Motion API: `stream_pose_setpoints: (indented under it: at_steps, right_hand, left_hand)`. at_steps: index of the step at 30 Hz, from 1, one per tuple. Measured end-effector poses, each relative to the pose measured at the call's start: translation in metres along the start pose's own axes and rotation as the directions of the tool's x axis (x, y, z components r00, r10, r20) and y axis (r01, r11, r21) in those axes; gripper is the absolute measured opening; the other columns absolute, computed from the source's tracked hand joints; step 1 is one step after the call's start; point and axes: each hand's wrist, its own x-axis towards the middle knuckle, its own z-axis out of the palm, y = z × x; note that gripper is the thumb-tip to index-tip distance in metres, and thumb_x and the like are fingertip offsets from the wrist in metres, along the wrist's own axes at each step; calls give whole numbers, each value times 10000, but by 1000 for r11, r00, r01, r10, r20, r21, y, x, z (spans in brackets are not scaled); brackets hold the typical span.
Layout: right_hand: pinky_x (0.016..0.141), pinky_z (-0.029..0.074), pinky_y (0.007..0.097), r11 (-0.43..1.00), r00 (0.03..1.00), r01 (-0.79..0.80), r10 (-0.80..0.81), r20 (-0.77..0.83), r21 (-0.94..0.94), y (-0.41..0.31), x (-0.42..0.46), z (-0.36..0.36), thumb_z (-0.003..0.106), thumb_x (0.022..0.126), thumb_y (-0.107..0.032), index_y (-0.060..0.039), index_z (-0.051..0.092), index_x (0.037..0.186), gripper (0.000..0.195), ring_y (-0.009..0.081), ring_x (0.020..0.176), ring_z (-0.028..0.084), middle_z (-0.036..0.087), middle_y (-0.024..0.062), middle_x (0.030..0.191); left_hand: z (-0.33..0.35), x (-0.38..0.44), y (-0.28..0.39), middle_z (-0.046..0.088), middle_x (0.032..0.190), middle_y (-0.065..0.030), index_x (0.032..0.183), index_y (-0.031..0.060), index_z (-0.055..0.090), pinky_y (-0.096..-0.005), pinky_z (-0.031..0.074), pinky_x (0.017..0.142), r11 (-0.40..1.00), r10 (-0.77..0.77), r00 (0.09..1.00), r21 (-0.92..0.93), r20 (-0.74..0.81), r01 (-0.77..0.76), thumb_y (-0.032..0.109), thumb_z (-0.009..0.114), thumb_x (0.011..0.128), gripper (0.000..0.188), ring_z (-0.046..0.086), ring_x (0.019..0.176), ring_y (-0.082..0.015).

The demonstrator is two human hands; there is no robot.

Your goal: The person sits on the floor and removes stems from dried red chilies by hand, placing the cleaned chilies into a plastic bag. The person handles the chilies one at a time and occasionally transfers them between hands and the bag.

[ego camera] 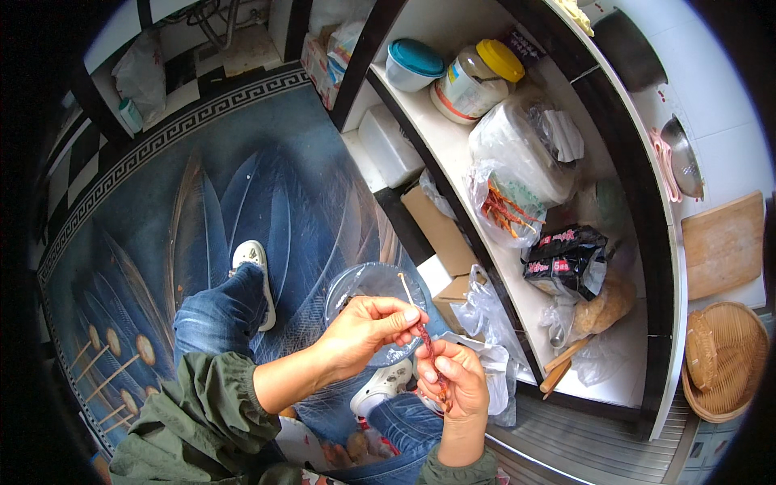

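Note:
A wrinkled dried red chili [429, 342] with a long pale stem is held between both hands. My left hand [370, 330] pinches its stem end between thumb and fingers. My right hand [454, 376] holds the lower part, its tip showing below the fingers. Beneath the hands stands a round bin lined with a clear plastic bag [364, 279]; its contents are mostly hidden. On the shelf to the right, more dried red chilies [503, 206] lie in an open clear plastic bag.
The white shelf [424, 115] also holds a teal-lidded tub [415, 63], a yellow-lidded jar [476, 82] and a black package [564, 260]. Wooden rods [561, 370] jut over its edge. Cardboard boxes [439, 230] stand below. Wicker baskets [724, 364] and a wooden board [721, 245] are at far right.

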Motion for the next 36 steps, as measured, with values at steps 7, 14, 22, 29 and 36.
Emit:
stream_pose_setpoints:
  at_steps: [7,14,22,29,36]
  right_hand:
    - [379,320,174,999,1000,-4,4,-8,44,1,2,-4,526,856,-85,120,493,1104,323,66,415,382,512,106,716]
    - [406,335,161,998,999,-34,34,3,57,-1,1,-4,533,858,-91,110,466,1148,359,56,444,400,527,110,740]
    - [429,342,159,999,999,-35,34,27,37,-1,0,-4,564,850,-105,101,446,1178,405,63,469,410,532,117,765]
    - [387,333,167,999,999,-17,18,-35,33,1,1,0,583,809,-43,100,466,1165,401,57,437,407,517,106,710]
    - [400,358,181,1000,997,-17,15,-70,-26,4,1,-1,598,815,-55,92,471,1166,401,78,470,442,534,108,721]
  left_hand:
    - [-5,1,1,628,777,-37,898,3,647,-186,447,615,1000,8,998,-23,-69,-9,147,618,838,158,531,655,-64]
    - [-4,0,2,618,757,-28,873,11,648,-176,429,600,999,32,995,-36,-94,-36,152,618,839,149,516,641,-61]
    - [-5,2,2,609,741,-23,852,12,638,-176,416,590,997,58,990,-47,-126,-64,155,611,845,145,507,627,-62]
    - [-7,3,3,600,725,-12,834,25,627,-180,409,579,994,82,980,-60,-184,-95,162,595,859,143,504,608,-58]
    - [-9,1,4,600,726,-1,835,35,624,-180,406,588,991,120,974,-33,-195,-129,165,588,865,139,507,613,-56]
